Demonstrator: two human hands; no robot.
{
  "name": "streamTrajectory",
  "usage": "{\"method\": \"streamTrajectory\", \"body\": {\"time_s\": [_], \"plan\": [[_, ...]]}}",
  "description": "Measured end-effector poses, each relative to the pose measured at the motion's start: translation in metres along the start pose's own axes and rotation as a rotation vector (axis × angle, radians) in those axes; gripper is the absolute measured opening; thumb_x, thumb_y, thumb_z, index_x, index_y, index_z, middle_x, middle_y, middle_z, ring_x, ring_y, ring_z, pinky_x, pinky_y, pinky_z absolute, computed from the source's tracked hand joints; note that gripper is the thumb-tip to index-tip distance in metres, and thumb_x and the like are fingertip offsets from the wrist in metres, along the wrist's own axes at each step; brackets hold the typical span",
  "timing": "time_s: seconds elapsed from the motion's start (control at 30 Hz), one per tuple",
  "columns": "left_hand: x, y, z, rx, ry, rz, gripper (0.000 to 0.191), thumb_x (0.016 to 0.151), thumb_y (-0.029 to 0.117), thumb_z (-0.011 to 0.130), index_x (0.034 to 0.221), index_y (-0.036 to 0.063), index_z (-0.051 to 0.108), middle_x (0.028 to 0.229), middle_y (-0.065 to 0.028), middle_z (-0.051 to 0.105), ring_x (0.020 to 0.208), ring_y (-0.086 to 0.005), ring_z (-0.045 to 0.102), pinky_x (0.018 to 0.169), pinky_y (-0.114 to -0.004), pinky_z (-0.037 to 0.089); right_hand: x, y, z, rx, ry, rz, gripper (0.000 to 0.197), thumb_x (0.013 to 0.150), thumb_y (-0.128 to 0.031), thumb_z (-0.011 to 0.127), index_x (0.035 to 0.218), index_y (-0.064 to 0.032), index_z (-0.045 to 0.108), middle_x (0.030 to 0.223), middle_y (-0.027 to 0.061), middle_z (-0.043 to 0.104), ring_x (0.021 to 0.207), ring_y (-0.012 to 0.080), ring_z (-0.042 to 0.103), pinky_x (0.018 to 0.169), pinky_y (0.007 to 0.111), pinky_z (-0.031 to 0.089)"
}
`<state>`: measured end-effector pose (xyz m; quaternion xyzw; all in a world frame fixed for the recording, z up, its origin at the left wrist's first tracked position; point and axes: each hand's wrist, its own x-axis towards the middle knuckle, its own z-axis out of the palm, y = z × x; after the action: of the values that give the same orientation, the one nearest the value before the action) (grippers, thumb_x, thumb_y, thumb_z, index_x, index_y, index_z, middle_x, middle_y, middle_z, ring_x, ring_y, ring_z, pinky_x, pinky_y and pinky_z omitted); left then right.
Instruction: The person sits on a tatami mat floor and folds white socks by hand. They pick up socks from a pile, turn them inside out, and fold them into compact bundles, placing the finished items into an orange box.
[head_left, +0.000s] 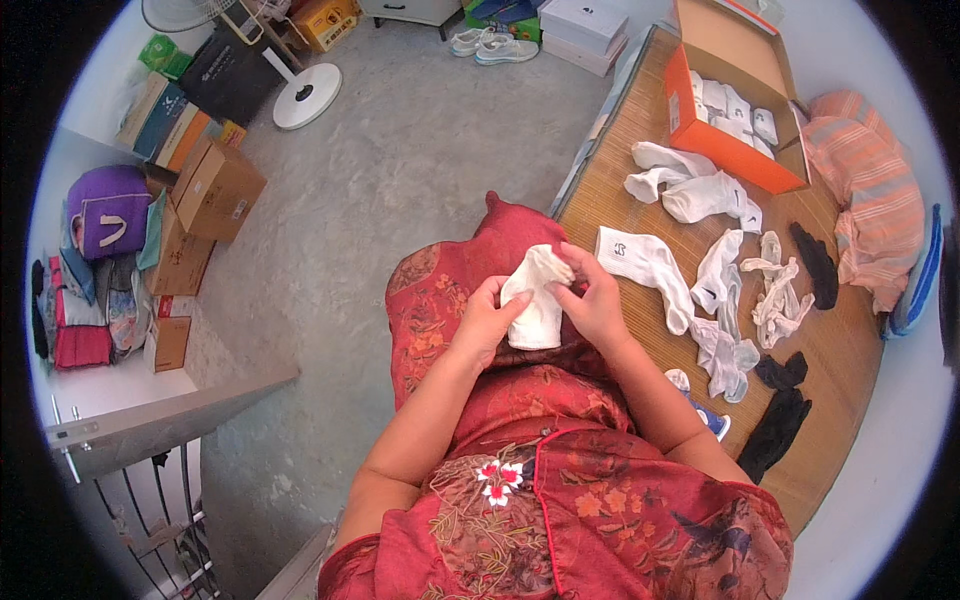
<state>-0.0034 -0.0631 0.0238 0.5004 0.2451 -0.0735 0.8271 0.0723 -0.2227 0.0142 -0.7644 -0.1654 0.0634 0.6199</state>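
A white sock (537, 311) is held over my lap, its cuff pointing down towards my body. My left hand (486, 315) grips its left side with the thumb on top. My right hand (589, 292) pinches the bunched part at its upper right. To the right, on a woven mat (817, 405), lie a white sock with a black mark (645, 259), several other white socks (705, 196), a twisted pale sock (776, 292) and black socks (776, 431). Rolled white socks (731, 109) sit inside an open orange shoebox (735, 161) at the mat's far end.
A striped pillow (862, 187) lies against the right wall. Blue shoes (709, 420) are partly hidden by my right arm. On the floor stand a white fan base (307, 96), cardboard boxes (214, 191), grey shoes (495, 46) and stacked white boxes (583, 34). A metal railing (161, 517) is at lower left.
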Motion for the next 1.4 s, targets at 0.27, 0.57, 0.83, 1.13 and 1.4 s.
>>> {"method": "streamTrajectory", "body": {"time_s": [0.27,0.57,0.83,1.13,1.4], "plan": [[-0.004,-0.006,-0.004,0.534,-0.070,0.443,0.047,0.087,0.003,0.056,0.132,0.0098,0.045,0.109,-0.0150,0.056,0.098,-0.0199,0.057,0.085,-0.031,0.047,0.031,0.013,-0.014,-0.316,0.166,0.059,0.021,0.083,-0.018,0.062,0.097,-0.0020,0.065,0.072,0.0186,0.063,0.063,0.0311,0.062,0.060,0.038,0.048],[0.005,0.023,-0.007,0.930,-0.265,0.227,0.064,0.079,0.004,0.055,0.142,0.0086,0.039,0.126,-0.0199,0.051,0.113,-0.0307,0.052,0.099,-0.035,0.040,0.029,-0.014,-0.011,-0.562,0.086,-0.262,0.028,0.076,-0.007,0.062,0.104,-0.0057,0.065,0.095,0.0152,0.066,0.086,0.0313,0.064,0.074,0.040,0.050],[0.016,0.017,-0.014,0.568,-0.295,0.213,0.073,0.076,0.000,0.055,0.145,0.0059,0.033,0.133,-0.0130,0.049,0.120,-0.0193,0.048,0.101,-0.032,0.039,0.002,-0.021,0.003,-0.626,-0.086,-0.595,0.037,0.066,-0.005,0.066,0.103,-0.0060,0.066,0.112,0.0062,0.064,0.102,0.0268,0.058,0.087,0.040,0.044],[0.013,0.014,-0.018,0.079,-0.171,-0.025,0.048,0.088,0.007,0.061,0.131,0.0011,0.043,0.118,-0.0094,0.056,0.106,-0.0137,0.054,0.089,-0.028,0.046,-0.003,-0.027,0.006,-0.719,-0.223,-0.552,0.044,0.072,-0.021,0.068,0.113,-0.0039,0.063,0.125,0.0085,0.058,0.114,0.0261,0.052,0.095,0.043,0.039],[0.024,0.004,-0.012,0.394,0.034,-0.026,0.037,0.083,0.012,0.073,0.109,-0.0010,0.051,0.090,-0.0089,0.065,0.078,-0.0124,0.062,0.067,-0.025,0.051,-0.008,-0.012,-0.008,-0.685,-0.429,-0.422,0.041,0.088,-0.025,0.057,0.122,-0.0016,0.057,0.134,0.0124,0.052,0.126,0.0284,0.045,0.107,0.045,0.031]]}}
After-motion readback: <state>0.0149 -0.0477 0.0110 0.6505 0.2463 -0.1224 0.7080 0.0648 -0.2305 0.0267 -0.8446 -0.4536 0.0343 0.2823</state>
